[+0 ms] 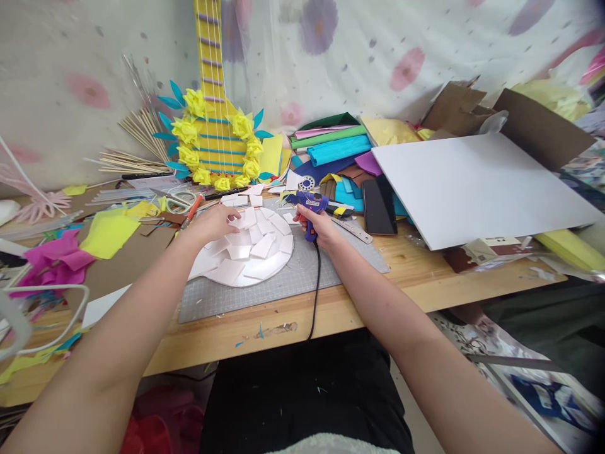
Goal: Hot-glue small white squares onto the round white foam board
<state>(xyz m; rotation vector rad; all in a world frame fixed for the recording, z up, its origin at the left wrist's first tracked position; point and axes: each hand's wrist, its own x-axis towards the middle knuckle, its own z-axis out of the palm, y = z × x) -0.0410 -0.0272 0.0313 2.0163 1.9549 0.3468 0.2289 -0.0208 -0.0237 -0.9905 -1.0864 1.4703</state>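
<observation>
My right hand (314, 222) is wrapped around a blue hot glue gun (312, 202), its nozzle pointing left and its black cord running down over the table edge. My left hand (217, 222) is over the left upper part of a round white board (265, 272), fingers bent and apart, with no piece visible between them. Several white angular foam board pieces (239, 252) cover the round board, some overlapping or tilted. A narrower white part extends from its left side, partly behind my left forearm. The board lies on a grey cutting mat (208, 302).
Behind stands a yellow guitar-shaped craft (222, 142) with paper flowers. A phone (379, 207), a metal ruler (352, 230) and a large white board (486, 189) are to the right. Scissors (182, 202), an orange-handled tool (194, 207) and coloured paper scraps (111, 232) lie left.
</observation>
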